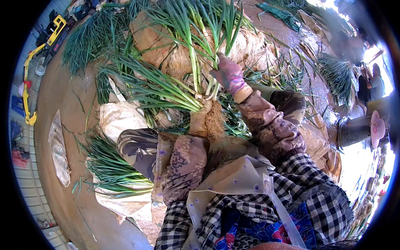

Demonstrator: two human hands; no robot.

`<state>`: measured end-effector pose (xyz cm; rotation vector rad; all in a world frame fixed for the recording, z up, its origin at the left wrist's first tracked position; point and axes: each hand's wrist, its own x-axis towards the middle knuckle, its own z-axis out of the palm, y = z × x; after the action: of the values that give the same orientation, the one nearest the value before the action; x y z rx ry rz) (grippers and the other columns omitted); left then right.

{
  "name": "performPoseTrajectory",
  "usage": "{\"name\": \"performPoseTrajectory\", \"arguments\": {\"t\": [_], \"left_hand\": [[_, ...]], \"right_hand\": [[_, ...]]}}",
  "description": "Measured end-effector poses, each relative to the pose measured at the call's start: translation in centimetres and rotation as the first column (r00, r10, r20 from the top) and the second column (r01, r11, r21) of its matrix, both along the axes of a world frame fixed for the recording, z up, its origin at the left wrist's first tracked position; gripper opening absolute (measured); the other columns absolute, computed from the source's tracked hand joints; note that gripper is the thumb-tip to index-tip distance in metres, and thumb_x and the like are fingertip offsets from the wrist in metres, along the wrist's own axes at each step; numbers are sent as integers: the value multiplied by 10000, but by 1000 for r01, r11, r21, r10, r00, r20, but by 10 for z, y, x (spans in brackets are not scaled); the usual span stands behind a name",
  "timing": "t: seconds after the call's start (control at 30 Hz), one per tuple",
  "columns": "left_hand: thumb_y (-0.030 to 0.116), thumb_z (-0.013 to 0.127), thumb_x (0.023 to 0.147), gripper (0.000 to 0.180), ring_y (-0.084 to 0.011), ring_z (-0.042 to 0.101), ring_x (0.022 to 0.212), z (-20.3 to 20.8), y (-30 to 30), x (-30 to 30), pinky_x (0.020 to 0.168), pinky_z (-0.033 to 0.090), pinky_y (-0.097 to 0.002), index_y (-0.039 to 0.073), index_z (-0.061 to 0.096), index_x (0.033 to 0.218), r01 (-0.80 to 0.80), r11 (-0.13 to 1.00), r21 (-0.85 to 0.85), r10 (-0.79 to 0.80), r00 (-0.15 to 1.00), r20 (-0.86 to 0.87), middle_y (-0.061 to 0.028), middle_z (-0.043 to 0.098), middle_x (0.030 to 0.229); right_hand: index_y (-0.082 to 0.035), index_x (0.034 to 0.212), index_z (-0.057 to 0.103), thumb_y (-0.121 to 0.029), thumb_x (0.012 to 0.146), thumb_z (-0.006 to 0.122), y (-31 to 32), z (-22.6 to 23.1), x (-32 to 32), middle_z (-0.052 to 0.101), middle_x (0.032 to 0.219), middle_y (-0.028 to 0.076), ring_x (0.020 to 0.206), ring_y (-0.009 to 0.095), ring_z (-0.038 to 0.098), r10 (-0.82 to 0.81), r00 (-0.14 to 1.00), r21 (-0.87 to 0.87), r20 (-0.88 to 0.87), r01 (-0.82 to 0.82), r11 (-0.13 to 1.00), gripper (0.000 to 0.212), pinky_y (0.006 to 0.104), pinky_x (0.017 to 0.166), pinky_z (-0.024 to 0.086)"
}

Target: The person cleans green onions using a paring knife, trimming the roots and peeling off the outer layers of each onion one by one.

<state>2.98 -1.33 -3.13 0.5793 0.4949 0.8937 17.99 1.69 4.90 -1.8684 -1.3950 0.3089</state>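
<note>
My left hand [199, 121], tan-coloured and partly hidden, is closed round the root end of a bunch of green onions [177, 92]. Its leaves fan out to the left, and a mat of pale brown roots [216, 121] hangs beside the hand. Farther forward, my right hand [228, 75], in a pink and grey glove, grips upright green onion stalks [216, 62]. Their white lower ends reach down toward the left hand. Behind them lies a large heap of onions with tangled roots [177, 64].
Trimmed onions [121, 166] lie on pale sacking [121, 116] at my left. More onion heaps stand far left [91, 41] and right [337, 77]. A dark bucket [353, 132] stands at the right, near a pink hat [377, 129]. Another person [376, 85] is at the far right.
</note>
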Motion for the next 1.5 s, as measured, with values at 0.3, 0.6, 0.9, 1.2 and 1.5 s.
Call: {"name": "performPoseTrajectory", "arguments": {"t": [0.3,0.6,0.9,1.2,1.5], "left_hand": [[0,547,739,218,-124,521,722,25,-20,15,621,465,-231,13,497,951,-53,990,128,55,998,-13,-45,525,869],[60,518,773,235,-176,539,768,34,-15,4,615,490,-262,19,471,1000,-12,991,-130,33,985,167,-87,528,878],[55,532,766,246,-170,540,758,13,-2,7,643,487,-277,-15,473,994,-103,994,32,104,993,-60,-86,533,862],[128,550,763,246,-173,547,710,-2,11,-10,600,489,-293,8,494,971,-138,968,-211,170,975,142,-99,548,829],[74,585,728,247,-165,547,674,16,4,3,574,485,-259,-20,504,943,-76,960,-269,144,960,241,-112,556,825]], "right_hand": [[-63,777,456,-219,788,377,46,4,19,506,560,141,579,322,536,-53,846,54,531,29,998,175,391,512,435],[-55,835,589,-165,779,514,3,27,42,532,587,4,419,62,420,401,712,433,-577,-150,889,145,182,319,307],[-20,902,505,-130,811,455,-93,74,192,366,524,-51,381,37,290,310,461,425,-832,169,889,151,176,334,221],[-24,788,508,-142,808,487,-232,39,364,397,533,-27,399,61,354,2,416,318,-909,691,649,121,188,340,310],[-69,939,543,-310,644,621,-263,-10,297,570,879,157,778,300,553,-453,686,-586,569,725,362,388,383,682,434]]}}
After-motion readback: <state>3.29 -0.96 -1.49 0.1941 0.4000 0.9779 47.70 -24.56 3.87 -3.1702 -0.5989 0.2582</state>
